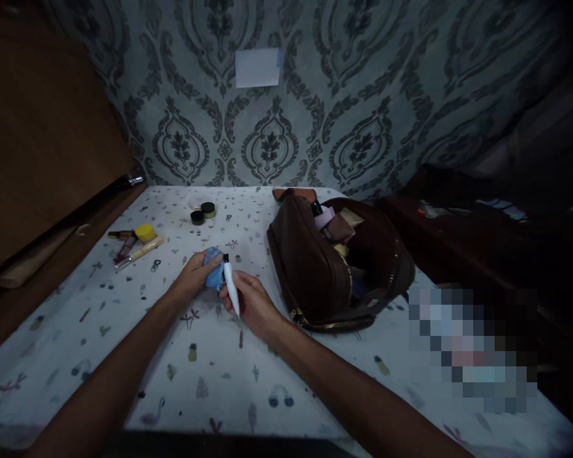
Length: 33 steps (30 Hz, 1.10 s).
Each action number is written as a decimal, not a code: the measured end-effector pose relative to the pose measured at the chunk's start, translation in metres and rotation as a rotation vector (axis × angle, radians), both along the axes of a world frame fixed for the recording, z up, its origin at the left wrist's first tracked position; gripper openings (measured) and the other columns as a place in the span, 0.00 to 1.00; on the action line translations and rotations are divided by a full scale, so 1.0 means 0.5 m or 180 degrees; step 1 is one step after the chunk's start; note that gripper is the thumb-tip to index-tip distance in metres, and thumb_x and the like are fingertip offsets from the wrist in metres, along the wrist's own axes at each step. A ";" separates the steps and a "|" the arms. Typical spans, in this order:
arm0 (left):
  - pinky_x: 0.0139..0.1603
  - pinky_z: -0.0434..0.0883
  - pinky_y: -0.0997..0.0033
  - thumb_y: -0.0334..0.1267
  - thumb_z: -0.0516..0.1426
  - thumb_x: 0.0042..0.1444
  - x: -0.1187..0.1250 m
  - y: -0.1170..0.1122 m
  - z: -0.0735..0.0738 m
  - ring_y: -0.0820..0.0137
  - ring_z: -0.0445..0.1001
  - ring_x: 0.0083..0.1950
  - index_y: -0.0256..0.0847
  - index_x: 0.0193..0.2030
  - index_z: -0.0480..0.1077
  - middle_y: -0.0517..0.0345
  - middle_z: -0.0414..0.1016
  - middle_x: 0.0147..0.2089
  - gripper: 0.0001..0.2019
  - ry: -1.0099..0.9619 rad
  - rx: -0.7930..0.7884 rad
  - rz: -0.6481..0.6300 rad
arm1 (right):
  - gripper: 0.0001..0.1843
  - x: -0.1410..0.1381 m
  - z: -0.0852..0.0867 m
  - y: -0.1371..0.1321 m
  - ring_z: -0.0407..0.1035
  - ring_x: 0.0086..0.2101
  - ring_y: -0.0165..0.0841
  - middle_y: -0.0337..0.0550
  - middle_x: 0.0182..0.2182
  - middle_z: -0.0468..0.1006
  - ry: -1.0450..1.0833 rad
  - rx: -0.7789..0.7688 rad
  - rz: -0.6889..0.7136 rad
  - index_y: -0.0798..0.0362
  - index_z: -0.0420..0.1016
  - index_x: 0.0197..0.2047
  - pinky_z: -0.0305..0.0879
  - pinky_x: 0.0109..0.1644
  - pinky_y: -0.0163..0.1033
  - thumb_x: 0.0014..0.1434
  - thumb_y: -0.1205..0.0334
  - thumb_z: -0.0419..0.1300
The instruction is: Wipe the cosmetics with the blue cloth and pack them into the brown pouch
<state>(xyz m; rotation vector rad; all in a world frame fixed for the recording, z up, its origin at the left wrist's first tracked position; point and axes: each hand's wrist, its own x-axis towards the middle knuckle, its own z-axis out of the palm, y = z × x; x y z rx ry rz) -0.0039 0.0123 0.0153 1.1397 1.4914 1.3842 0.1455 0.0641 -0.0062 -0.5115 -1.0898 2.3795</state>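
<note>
**One Piece in Hand, Others Out, More Inside**

Watching remotely, I see the left hand (194, 272) pinching a blue cloth (214, 276) just beside a white tube (232, 291), which the right hand (255, 304) holds between closed fingers above the tabletop (167, 388). I judge the tube's handling unfinished. From there, small dark pots (197, 218) sit at 11 o'clock, a yellow round item (146, 233) at 10; more cosmetics (339, 228) fill the open brown bag (303, 267) at 3.

White tube (231, 287) apparently against blue cloth (214, 278)
</note>
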 end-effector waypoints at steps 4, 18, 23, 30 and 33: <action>0.29 0.65 0.73 0.58 0.64 0.51 0.004 -0.004 0.006 0.74 0.66 0.26 0.41 0.47 0.70 0.65 0.68 0.27 0.26 -0.0136 0.0065 -0.0043 | 0.22 -0.001 -0.001 0.001 0.57 0.17 0.23 0.36 0.19 0.72 0.0051 -0.0205 0.0150 0.54 0.70 0.29 0.48 0.19 0.30 0.49 0.44 0.70; 0.26 0.66 0.71 0.60 0.62 0.52 -0.002 0.000 0.000 0.72 0.68 0.23 0.39 0.32 0.69 0.65 0.68 0.21 0.23 0.0059 -0.0044 0.0328 | 0.27 0.001 0.007 -0.009 0.64 0.21 0.24 0.34 0.23 0.74 -0.0105 -0.0055 -0.0141 0.52 0.67 0.32 0.53 0.21 0.28 0.43 0.45 0.75; 0.26 0.66 0.71 0.62 0.61 0.52 -0.003 0.000 -0.007 0.72 0.68 0.23 0.39 0.33 0.70 0.64 0.70 0.22 0.24 0.0056 -0.0020 0.0335 | 0.25 0.000 0.003 -0.008 0.65 0.23 0.24 0.35 0.24 0.74 -0.0102 -0.0046 -0.0106 0.53 0.70 0.32 0.58 0.23 0.28 0.44 0.45 0.75; 0.26 0.65 0.73 0.63 0.59 0.54 -0.004 0.002 -0.010 0.72 0.68 0.23 0.38 0.33 0.70 0.63 0.70 0.22 0.25 0.0012 0.0007 0.0389 | 0.25 -0.002 -0.004 -0.006 0.65 0.23 0.25 0.35 0.23 0.74 -0.0058 -0.0013 -0.0085 0.53 0.71 0.30 0.59 0.23 0.28 0.43 0.43 0.75; 0.26 0.65 0.73 0.64 0.59 0.53 -0.007 0.003 -0.014 0.73 0.67 0.23 0.38 0.32 0.71 0.63 0.70 0.22 0.26 -0.0017 0.0018 0.0401 | 0.25 -0.001 -0.004 -0.004 0.66 0.23 0.24 0.36 0.24 0.75 -0.0090 -0.0088 -0.0060 0.54 0.73 0.31 0.62 0.24 0.29 0.42 0.44 0.75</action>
